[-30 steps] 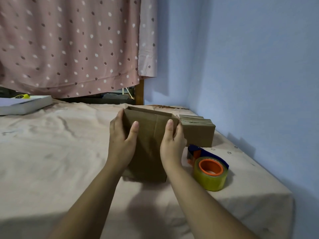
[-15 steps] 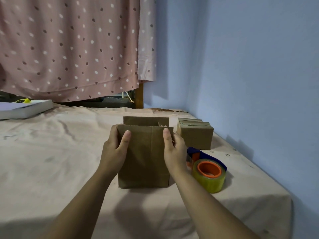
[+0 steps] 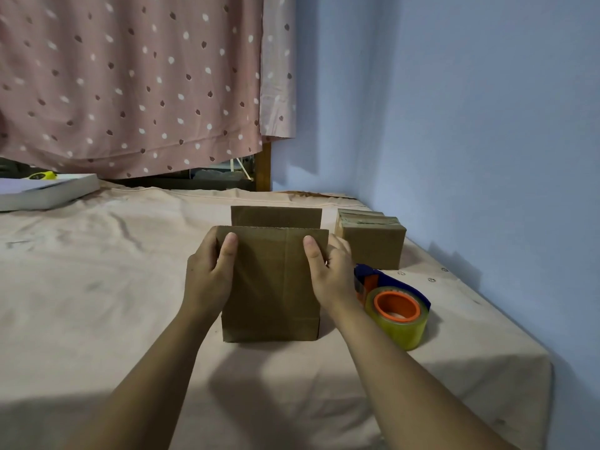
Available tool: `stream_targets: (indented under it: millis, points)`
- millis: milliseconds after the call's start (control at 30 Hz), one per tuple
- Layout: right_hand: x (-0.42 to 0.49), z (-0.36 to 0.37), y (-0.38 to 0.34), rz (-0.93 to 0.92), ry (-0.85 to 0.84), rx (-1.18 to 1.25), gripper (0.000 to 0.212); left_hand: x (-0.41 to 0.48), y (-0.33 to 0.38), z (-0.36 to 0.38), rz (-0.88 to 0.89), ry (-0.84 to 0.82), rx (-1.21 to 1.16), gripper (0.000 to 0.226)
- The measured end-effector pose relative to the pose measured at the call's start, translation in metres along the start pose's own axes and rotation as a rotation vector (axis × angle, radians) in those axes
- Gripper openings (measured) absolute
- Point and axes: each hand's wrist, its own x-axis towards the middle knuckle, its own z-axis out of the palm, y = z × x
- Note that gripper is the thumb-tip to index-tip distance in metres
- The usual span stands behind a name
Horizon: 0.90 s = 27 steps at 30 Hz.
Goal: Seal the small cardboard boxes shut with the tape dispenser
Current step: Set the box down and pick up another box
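A brown cardboard box [image 3: 274,284] stands upright on the cloth-covered table, its top flaps raised and unsealed. My left hand [image 3: 209,276] grips its left side, thumb on the near face. My right hand [image 3: 329,276] grips its right side the same way. A tape dispenser [image 3: 394,308] with a blue handle, orange core and clear yellowish roll lies on the table just right of my right wrist. A second small box [image 3: 373,241], closed with tape across its top, sits behind the dispenser near the wall.
A pink cloth covers the table [image 3: 97,287], whose right edge drops off beside the blue wall [image 3: 470,125]. A white book [image 3: 45,191] with a yellow object on it lies far left. A dotted pink curtain [image 3: 130,76] hangs behind.
The box went from tilted toward me to standing upright on the table with its flaps up. Both hands stayed on its sides and came slightly lower.
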Motion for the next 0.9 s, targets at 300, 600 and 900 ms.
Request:
stream_targets:
  millis: [300, 600, 900]
  points:
    - [-0.003, 0.0, 0.006, -0.001, -0.022, 0.159, 0.042, 0.007, 0.003, 0.002, -0.068, 0.059, 0.043, 0.025]
    - [0.004, 0.008, 0.0, -0.015, -0.006, 0.37, 0.05, 0.013, 0.009, 0.002, -0.227, -0.028, -0.243, 0.054]
    - [0.006, 0.007, -0.001, -0.055, -0.068, 0.349, 0.049, 0.015, 0.008, -0.001, -0.268, -0.12, -0.23, 0.055]
